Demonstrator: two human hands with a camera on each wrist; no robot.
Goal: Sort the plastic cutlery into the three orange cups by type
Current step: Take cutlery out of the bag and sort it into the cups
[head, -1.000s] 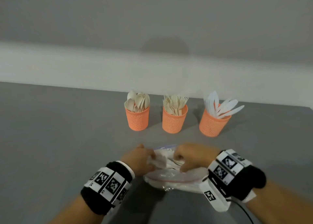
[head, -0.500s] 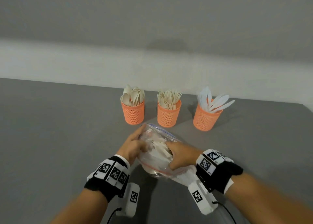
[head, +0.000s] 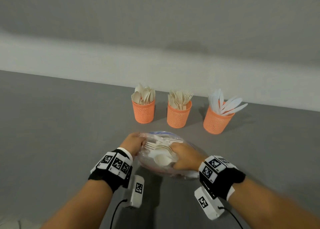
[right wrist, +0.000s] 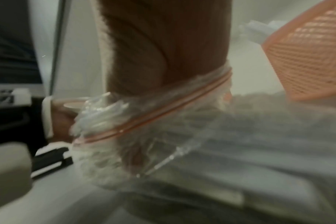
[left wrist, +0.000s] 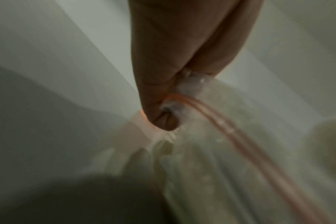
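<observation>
Presumably for access, the clear bag (head: 166,138) of mixed cutlery is held open: its rim is pinched by the left hand (head: 133,143), while the right hand (head: 186,157) is inserted, fingers hidden. Three orange cups (head: 179,115) stand just beyond, already stocked.

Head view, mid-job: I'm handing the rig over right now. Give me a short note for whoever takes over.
Left hand: pinches the zip bag at its left edge.
Right hand: inside the bag's mouth, fingers hidden; what it grips cannot be told.
The bag lies on the grey table, with mixed spoons and forks showing inside.
Done: left cup holds spoons, middle cup forks, right cup white knives.
Left: empty the bag by type into those cups.
</observation>
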